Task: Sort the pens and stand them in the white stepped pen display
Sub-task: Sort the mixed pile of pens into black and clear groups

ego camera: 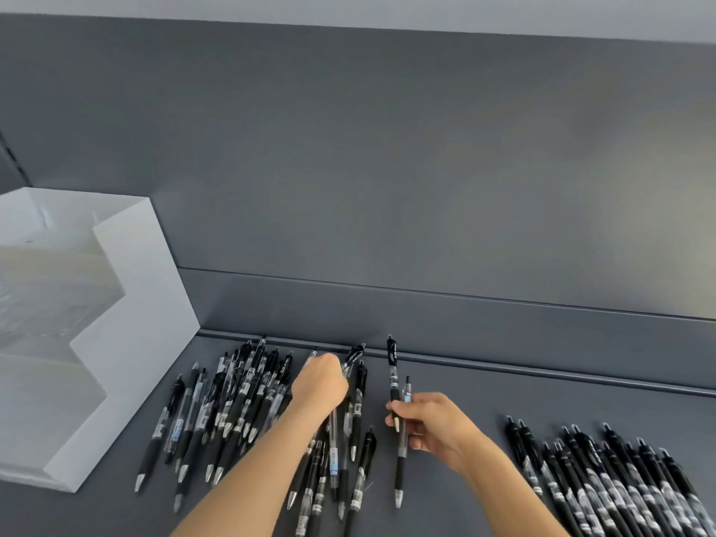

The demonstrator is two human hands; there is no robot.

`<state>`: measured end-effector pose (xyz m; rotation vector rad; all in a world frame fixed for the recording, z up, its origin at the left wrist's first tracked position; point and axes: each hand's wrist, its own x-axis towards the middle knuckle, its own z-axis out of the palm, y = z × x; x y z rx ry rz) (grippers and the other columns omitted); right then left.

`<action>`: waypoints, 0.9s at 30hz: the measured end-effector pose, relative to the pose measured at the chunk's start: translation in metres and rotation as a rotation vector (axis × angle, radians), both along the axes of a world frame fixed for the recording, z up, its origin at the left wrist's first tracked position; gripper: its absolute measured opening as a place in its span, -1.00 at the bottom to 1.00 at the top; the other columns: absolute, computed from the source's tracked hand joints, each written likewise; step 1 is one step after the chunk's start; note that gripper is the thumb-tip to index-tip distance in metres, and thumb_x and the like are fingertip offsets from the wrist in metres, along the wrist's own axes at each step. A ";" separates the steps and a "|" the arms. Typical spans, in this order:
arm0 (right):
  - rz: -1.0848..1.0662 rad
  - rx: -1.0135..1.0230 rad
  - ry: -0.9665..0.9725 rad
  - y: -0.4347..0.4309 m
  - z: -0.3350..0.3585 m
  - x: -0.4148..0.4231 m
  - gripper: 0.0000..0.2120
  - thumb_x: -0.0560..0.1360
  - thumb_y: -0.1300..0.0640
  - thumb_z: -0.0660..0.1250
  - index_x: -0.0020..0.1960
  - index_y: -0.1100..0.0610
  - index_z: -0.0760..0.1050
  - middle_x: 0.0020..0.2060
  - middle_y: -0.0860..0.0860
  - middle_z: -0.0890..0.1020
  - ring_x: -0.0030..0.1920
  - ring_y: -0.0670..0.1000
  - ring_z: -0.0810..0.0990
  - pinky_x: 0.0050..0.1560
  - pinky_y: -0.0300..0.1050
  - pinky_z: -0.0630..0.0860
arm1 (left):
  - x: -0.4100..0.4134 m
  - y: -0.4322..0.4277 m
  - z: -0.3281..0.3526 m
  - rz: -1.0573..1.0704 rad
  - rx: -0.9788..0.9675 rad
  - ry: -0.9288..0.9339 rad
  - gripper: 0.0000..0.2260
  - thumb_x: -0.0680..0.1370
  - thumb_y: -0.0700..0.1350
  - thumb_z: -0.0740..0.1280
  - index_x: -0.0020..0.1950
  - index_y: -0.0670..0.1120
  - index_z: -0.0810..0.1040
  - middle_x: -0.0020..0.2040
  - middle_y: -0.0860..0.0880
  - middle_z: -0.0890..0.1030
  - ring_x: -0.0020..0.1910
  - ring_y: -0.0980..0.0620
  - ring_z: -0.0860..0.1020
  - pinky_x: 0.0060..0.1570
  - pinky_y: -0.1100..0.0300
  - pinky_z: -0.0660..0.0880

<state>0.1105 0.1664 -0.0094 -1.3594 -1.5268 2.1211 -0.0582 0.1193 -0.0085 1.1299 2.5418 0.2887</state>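
A loose pile of black and clear pens (236, 405) lies on the grey shelf beside the white stepped pen display (128, 343), which stands at the left. My left hand (321, 383) reaches into the middle of the pile and grips a black pen (354, 356) that points up and away. My right hand (434, 424) pinches a black pen (393, 366) upright, with a second clear-barrelled pen (403, 443) alongside it in the fingers. A neat row of black pens (620, 486) lies at the right.
The grey shelf (503, 405) has a raised ledge along its back and a tall grey back panel (387, 168) behind it. More pens (341, 474) lie scattered between my forearms near the front edge.
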 end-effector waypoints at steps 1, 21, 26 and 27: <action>0.002 -0.025 0.030 0.001 0.000 0.005 -0.93 0.52 0.26 0.28 -0.09 0.23 0.53 -0.35 0.07 0.64 -0.43 -0.07 0.47 -0.47 -0.26 0.28 | -0.002 0.000 -0.001 0.005 0.009 -0.016 -0.71 0.57 -0.20 0.19 -0.34 -0.12 0.25 -0.31 -0.02 0.39 -0.37 0.00 0.37 -0.37 0.19 0.30; 0.011 -0.052 0.269 -0.033 0.020 0.047 -0.82 0.56 0.21 0.20 0.09 0.13 0.55 -0.29 0.10 0.60 -0.28 -0.01 0.54 -0.30 -0.18 0.44 | 0.024 -0.045 0.047 0.138 0.901 -0.924 -0.91 0.52 -0.28 0.31 -0.12 -0.19 0.61 -0.24 -0.10 0.65 -0.23 -0.01 0.62 -0.15 0.15 0.56; -0.026 -0.056 0.329 -0.046 0.027 0.055 -0.79 0.55 0.25 0.19 0.12 0.15 0.53 -0.30 0.10 0.61 -0.36 -0.01 0.52 -0.33 -0.20 0.38 | 0.030 -0.061 0.046 0.209 0.715 -1.346 -0.92 0.54 -0.27 0.29 -0.08 -0.20 0.58 -0.23 -0.11 0.68 -0.27 -0.01 0.66 -0.19 0.15 0.59; -0.032 -0.060 0.335 -0.049 0.028 0.057 -0.79 0.54 0.26 0.19 0.13 0.15 0.52 -0.30 0.10 0.62 -0.37 -0.02 0.52 -0.32 -0.18 0.36 | 0.032 -0.063 0.044 0.201 0.685 -1.367 -0.92 0.54 -0.27 0.28 -0.07 -0.21 0.57 -0.24 -0.10 0.68 -0.29 0.01 0.66 -0.22 0.18 0.60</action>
